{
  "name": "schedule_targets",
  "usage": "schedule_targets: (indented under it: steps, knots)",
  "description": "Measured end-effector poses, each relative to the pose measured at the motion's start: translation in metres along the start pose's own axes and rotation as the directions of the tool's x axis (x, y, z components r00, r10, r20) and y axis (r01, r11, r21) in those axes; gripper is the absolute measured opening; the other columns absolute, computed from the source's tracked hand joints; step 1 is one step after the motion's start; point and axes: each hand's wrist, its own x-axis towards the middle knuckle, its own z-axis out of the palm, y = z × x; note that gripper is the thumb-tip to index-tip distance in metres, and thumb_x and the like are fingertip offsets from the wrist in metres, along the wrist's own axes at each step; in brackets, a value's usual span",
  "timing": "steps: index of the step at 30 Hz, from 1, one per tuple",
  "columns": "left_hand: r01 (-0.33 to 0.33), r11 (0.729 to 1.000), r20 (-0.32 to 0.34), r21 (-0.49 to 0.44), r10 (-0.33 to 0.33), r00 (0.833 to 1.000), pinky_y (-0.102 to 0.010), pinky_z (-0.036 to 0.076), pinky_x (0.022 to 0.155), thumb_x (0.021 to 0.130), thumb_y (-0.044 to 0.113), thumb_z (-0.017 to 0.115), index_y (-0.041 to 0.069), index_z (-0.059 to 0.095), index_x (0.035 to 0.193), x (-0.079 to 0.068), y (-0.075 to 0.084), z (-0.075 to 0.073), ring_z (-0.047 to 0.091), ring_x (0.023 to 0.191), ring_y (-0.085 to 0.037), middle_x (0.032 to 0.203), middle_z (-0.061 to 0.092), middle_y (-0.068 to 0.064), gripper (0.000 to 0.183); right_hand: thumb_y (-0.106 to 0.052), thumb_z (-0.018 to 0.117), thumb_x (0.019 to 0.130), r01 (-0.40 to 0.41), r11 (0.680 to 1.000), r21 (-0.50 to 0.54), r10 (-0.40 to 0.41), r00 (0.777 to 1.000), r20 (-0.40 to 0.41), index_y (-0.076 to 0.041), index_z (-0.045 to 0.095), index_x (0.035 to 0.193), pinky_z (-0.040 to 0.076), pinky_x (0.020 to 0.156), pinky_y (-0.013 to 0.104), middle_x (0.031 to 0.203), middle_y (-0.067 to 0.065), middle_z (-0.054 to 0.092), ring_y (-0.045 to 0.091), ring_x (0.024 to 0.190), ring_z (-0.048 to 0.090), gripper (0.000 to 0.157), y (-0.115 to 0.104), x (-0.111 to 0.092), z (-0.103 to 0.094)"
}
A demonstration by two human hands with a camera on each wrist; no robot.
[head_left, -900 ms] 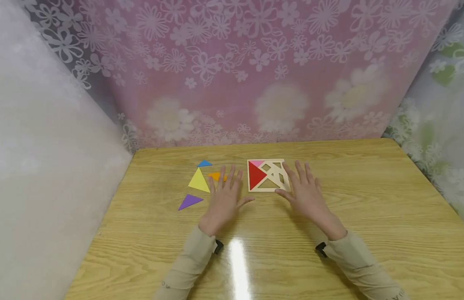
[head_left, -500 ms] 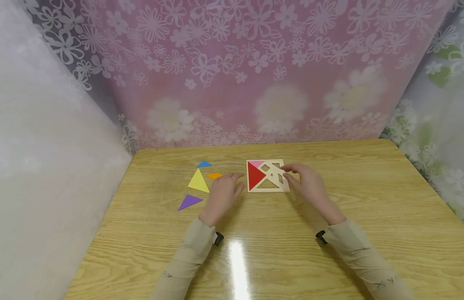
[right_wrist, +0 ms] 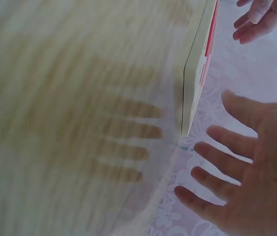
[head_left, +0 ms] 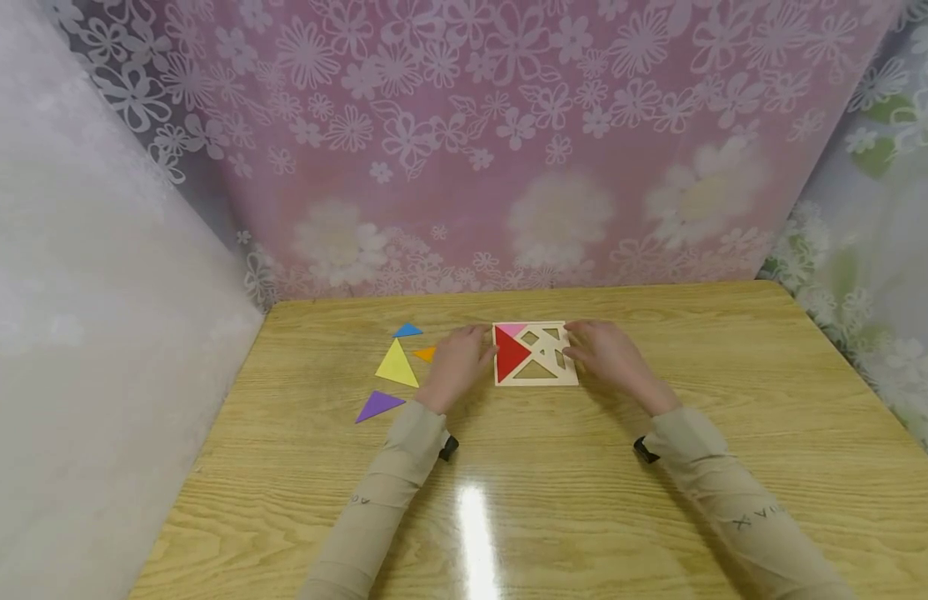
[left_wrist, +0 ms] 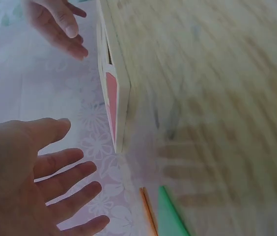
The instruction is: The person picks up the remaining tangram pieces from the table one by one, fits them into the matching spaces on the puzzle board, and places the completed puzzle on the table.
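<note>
A square wooden tangram board lies on the table, with a red triangle and a pink piece set in its left side; several other cut-outs are bare. Left of the board is my left hand, its fingers extended and spread in the left wrist view, a small gap from the board's edge. On the opposite side, my right hand has its fingers relaxed and apart from the board in the right wrist view. Neither hand holds anything.
Loose pieces lie left of my left hand: a blue triangle, a yellow triangle, a purple triangle and a partly covered orange piece. A green piece shows in the left wrist view. A floral curtain hangs behind the table.
Both hands were spread flat over the table near the board; their fingers drew in, and the hands moved forward to the board's two sides. The board and pieces stayed put.
</note>
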Motion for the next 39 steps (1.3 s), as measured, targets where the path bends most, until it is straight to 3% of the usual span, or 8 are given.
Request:
schedule_targets:
  steps: [3, 6, 8, 11, 22, 31, 39]
  knots:
    - [0.002, 0.999, 0.105, 0.046, -0.007, 0.994, -0.049, 0.041, 0.113, 0.103, 0.035, 0.06, 0.005, 0.05, 0.149, 0.003, 0.0, 0.004, 0.05, 0.137, -0.035, 0.148, 0.054, -0.014, 0.055, -0.027, 0.065, 0.1, 0.022, 0.999, -0.039, -0.017, 0.993, 0.113, 0.008, 0.047, 0.146, 0.03, 0.115, 0.062, 0.15, 0.028, 0.045, 0.051, 0.14, 0.038, 0.06, 0.003, 0.001, 0.002]
    - [-0.003, 0.997, 0.23, 0.082, -0.016, 0.973, -0.056, 0.03, 0.118, 0.104, 0.044, 0.053, 0.008, 0.035, 0.158, 0.003, 0.0, 0.008, 0.033, 0.149, -0.034, 0.161, 0.037, -0.01, 0.067, -0.037, 0.064, 0.1, 0.015, 0.999, -0.029, -0.008, 0.974, 0.228, 0.007, 0.034, 0.153, 0.026, 0.115, 0.066, 0.16, 0.025, 0.03, 0.052, 0.147, 0.021, 0.075, 0.003, 0.0, 0.002]
    - [0.0, 0.996, 0.296, 0.087, -0.026, 0.955, -0.061, 0.024, 0.119, 0.104, 0.05, 0.05, 0.01, 0.028, 0.161, 0.002, 0.0, 0.011, 0.023, 0.153, -0.032, 0.166, 0.027, -0.007, 0.073, -0.041, 0.066, 0.098, 0.006, 1.0, -0.001, -0.005, 0.963, 0.271, 0.006, 0.029, 0.156, 0.026, 0.113, 0.068, 0.163, 0.024, 0.024, 0.051, 0.149, 0.015, 0.083, 0.002, -0.001, 0.002]
    - [0.001, 0.997, 0.339, 0.078, -0.028, 0.94, -0.065, 0.02, 0.118, 0.102, 0.053, 0.05, 0.01, 0.024, 0.161, 0.001, 0.0, 0.013, 0.017, 0.155, -0.029, 0.168, 0.021, -0.006, 0.078, -0.044, 0.069, 0.095, -0.005, 1.0, 0.02, -0.001, 0.955, 0.296, 0.005, 0.025, 0.157, 0.027, 0.112, 0.07, 0.165, 0.023, 0.02, 0.049, 0.151, 0.012, 0.091, 0.002, -0.002, 0.002]
    - [0.014, 0.998, 0.336, 0.068, -0.036, 0.941, -0.066, 0.017, 0.119, 0.097, 0.06, 0.057, 0.01, 0.023, 0.162, 0.0, 0.0, 0.016, 0.015, 0.156, -0.028, 0.168, 0.02, -0.005, 0.088, -0.045, 0.07, 0.093, -0.016, 1.0, -0.001, 0.016, 0.956, 0.294, 0.003, 0.025, 0.158, 0.026, 0.111, 0.071, 0.165, 0.022, 0.019, 0.047, 0.151, 0.011, 0.092, 0.002, -0.001, 0.003]
    - [0.002, 0.996, 0.346, 0.09, -0.033, 0.938, -0.066, 0.017, 0.119, 0.098, 0.058, 0.056, 0.009, 0.023, 0.161, -0.003, 0.003, 0.014, 0.014, 0.156, -0.029, 0.168, 0.019, -0.006, 0.087, -0.046, 0.069, 0.094, -0.002, 0.999, -0.036, 0.012, 0.956, 0.293, 0.005, 0.027, 0.157, 0.028, 0.113, 0.067, 0.165, 0.023, 0.019, 0.048, 0.151, 0.013, 0.092, 0.003, -0.002, 0.008]
    - [0.002, 0.996, 0.349, 0.087, -0.032, 0.936, -0.065, 0.015, 0.12, 0.097, 0.057, 0.058, 0.008, 0.024, 0.161, -0.009, 0.008, 0.009, 0.013, 0.156, -0.03, 0.169, 0.019, -0.007, 0.087, -0.047, 0.07, 0.092, -0.016, 0.999, -0.038, 0.026, 0.956, 0.291, 0.005, 0.028, 0.156, 0.029, 0.109, 0.072, 0.165, 0.022, 0.021, 0.048, 0.151, 0.012, 0.093, -0.001, -0.008, 0.008]
